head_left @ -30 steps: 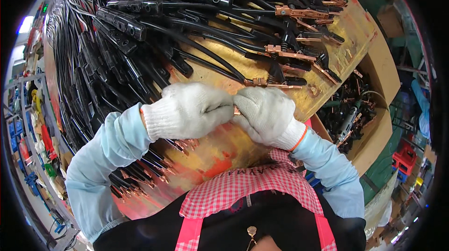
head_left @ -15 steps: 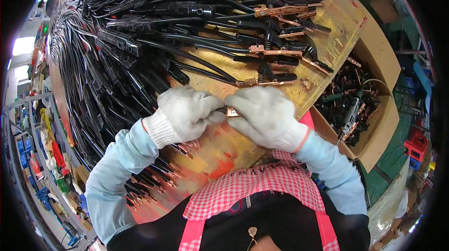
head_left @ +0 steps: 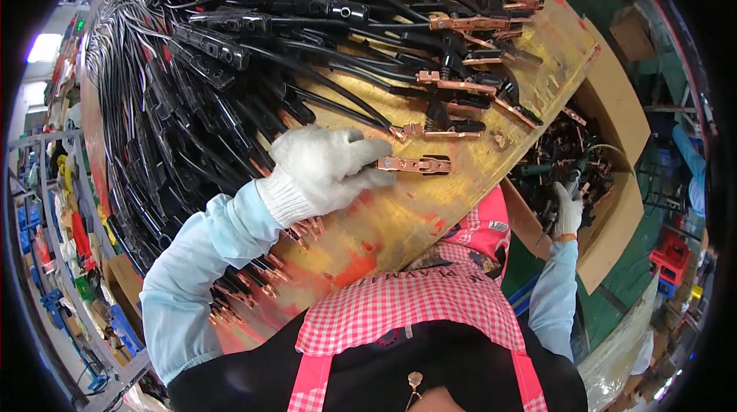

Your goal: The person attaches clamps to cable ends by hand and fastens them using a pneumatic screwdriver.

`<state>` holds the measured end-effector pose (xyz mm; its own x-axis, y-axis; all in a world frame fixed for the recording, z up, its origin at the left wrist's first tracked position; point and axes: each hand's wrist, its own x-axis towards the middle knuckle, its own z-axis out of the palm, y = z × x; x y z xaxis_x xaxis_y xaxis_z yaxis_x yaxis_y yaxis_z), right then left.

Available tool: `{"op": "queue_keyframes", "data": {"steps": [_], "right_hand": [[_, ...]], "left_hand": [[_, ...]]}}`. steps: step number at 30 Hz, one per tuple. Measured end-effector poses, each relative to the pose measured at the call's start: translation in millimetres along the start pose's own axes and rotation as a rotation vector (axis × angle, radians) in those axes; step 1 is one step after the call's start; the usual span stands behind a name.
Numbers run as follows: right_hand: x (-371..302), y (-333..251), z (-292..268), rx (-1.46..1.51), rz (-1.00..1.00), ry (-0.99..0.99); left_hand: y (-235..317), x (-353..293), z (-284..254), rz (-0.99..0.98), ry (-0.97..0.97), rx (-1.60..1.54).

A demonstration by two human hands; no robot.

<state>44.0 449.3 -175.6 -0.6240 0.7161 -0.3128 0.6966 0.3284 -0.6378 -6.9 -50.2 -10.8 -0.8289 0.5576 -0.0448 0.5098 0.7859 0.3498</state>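
My left hand (head_left: 326, 170), in a white knit glove, pinches the cable end of a copper electrode-holder jaw (head_left: 414, 165) above the yellow board. The jaw points right and has a black piece at its tip. My right hand (head_left: 568, 212), gloved too, is down inside a cardboard box (head_left: 618, 216). Its fingers are closed around a grey inline electric screwdriver (head_left: 573, 178), much of which the hand hides. Beyond my left hand, finished-looking copper jaws with black levers (head_left: 449, 126) lie on their cables.
Black cables with black handles (head_left: 207, 47) cover the left and far side of the stained yellow board (head_left: 414, 216). Bare copper cable ends (head_left: 253, 281) stick out below my left arm. Dark and copper parts (head_left: 572, 139) fill the box. A red stool (head_left: 670, 254) stands at right.
My right hand has left the copper jaw and moved right into the box, onto the electric screwdriver. My left hand keeps hold of the jaw, now more exposed and shifted slightly.
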Motion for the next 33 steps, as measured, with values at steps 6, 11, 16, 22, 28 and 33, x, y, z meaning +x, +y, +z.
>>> {"op": "queue_keyframes", "data": {"steps": [6, 11, 16, 22, 28, 33], "right_hand": [[-66.6, -119.4, -19.0, 1.461, 0.040, -0.551], [-114.6, -200.5, -13.7, 1.311, -0.194, -0.636], [-183.0, -252.7, 35.5, 1.630, -0.584, -1.037], [-205.3, -255.0, 76.5, 1.518, -0.757, -1.079], [-211.3, -255.4, 75.2, 1.382, -0.795, -1.013], [-225.5, -258.9, 68.8, 1.181, -0.841, -0.934]], "left_hand": [[10.4, 8.7, -3.6, -0.062, 0.008, -0.030], [9.2, 12.6, 5.6, -0.089, 0.026, -0.036], [15.7, 20.4, 3.9, -0.142, -0.061, 0.046], [16.0, 20.5, 1.1, -0.139, -0.104, 0.103], [17.9, 21.0, 2.7, -0.126, -0.046, 0.102], [16.0, 16.6, 6.9, -0.151, -0.059, 0.054]]}}
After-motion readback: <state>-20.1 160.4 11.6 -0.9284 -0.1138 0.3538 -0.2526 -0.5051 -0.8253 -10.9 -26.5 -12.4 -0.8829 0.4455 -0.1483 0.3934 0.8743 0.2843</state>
